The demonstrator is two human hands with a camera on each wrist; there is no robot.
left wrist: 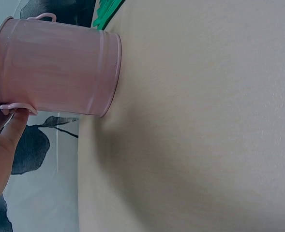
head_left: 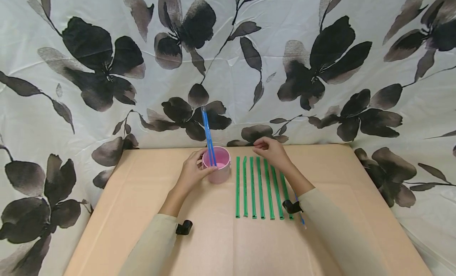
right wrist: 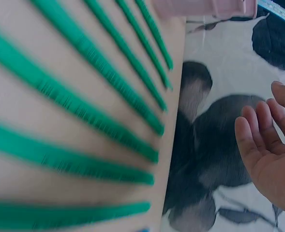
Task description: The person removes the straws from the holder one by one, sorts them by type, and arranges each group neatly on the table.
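My left hand [head_left: 192, 172] holds a small pink bucket [head_left: 220, 177] on the left of the table's far part; in the left wrist view a finger touches the side handle [left wrist: 19, 106]. Two slim blue sticks [head_left: 208, 135] stand in the bucket, leaning to the left. My right hand [head_left: 272, 151] hovers past the far ends of a row of slim green sticks [head_left: 261, 189], its fingers loosely curled. Nothing shows between these fingers in the right wrist view. Dark printing marks the green sticks [right wrist: 65, 99].
Another blue stick [head_left: 303, 220] lies right of the row, partly hidden under my right forearm. The tan tabletop [head_left: 213, 244] ends at a white cloth [head_left: 249, 90] with dark flowers, which hangs behind it. Several green sticks lie side by side, right of the bucket.
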